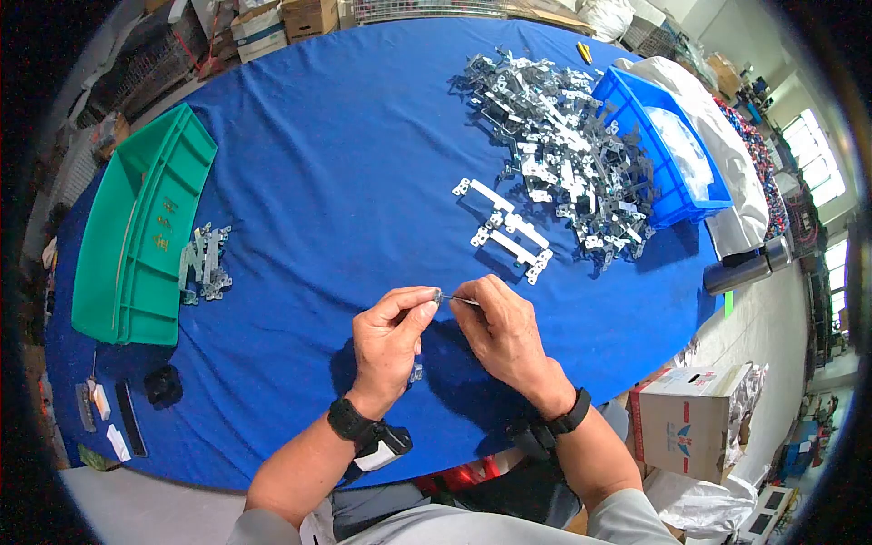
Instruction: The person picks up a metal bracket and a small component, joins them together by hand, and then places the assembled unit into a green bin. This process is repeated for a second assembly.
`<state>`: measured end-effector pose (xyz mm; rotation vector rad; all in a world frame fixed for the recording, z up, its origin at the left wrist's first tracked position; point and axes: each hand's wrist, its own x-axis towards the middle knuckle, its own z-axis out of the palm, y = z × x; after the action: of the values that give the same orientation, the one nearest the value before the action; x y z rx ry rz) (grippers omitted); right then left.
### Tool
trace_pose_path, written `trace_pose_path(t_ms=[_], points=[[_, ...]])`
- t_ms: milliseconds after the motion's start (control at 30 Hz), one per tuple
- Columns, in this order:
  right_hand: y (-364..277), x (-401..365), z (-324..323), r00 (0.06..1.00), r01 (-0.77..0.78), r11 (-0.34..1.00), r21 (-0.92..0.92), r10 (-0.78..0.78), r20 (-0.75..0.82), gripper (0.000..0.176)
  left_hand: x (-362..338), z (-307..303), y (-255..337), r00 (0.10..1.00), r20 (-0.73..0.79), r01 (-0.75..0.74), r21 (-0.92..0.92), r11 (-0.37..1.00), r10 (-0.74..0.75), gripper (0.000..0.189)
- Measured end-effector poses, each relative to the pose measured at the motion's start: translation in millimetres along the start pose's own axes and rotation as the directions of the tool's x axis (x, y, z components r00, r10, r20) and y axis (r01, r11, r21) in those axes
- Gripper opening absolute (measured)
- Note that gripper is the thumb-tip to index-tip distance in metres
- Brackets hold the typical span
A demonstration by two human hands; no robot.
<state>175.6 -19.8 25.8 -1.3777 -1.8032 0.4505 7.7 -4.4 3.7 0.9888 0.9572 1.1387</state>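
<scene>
left hand (386,350): your grip is closed to a pinch, thumb and forefinger on a small part (438,296); a black band (350,421) is round the wrist.
right hand (501,329): your grip is likewise pinched, fingertips on a thin shaft (451,298) that points at the small part; whether the two are one piece, you cannot tell from here.
small part: between your hands, above the near half of the desk (318,136), in front of you.
loose piece (416,373): on the blue cloth, just beside your left wrist, partly hidden.
brackets (513,245): a few, laid flat beyond your right hand, apart from the heap.
heap (563,150): many metal pieces tangled together, far right of the desk.
blue bin (701,209): just beside the heap, a clear bag (679,150) in it.
green bin (189,154): at your left, marked in yellow.
small pile (211,263): metal pieces, just right of the green bin.
bottle (749,265): steel, lying at the desk's right edge.
</scene>
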Motion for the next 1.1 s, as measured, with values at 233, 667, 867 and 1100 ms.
trace_pose_path(t_ms=[233,667,867,1100], points=[[2.5,-0.8,0.5,1.000,0.025,1.000,-0.015,-0.025,-0.002,0.009,-0.3,0.2,-1.0,0.999,0.015,-0.032,0.019,0.999,0.032,0.015],[-2.1,-0.9,1.1,0.994,-0.111,0.994,0.018,0.111,-0.006,0.022,-2.1,2.3,-0.5,0.998,0.007,-0.069,0.075,0.995,0.069,0.015],[6.6,-5.6,1.6,0.990,-0.074,0.975,-0.211,0.098,0.105,0.019,-1.7,1.4,-2.7,0.997,0.016,-0.081,0.090,0.993,0.079,0.015],[2.7,-3.5,1.9,0.996,-0.087,0.996,0.009,0.086,0.037,0.018,-1.6,1.6,-2.5,0.997,0.008,-0.073,0.075,0.995,0.072,0.015]])
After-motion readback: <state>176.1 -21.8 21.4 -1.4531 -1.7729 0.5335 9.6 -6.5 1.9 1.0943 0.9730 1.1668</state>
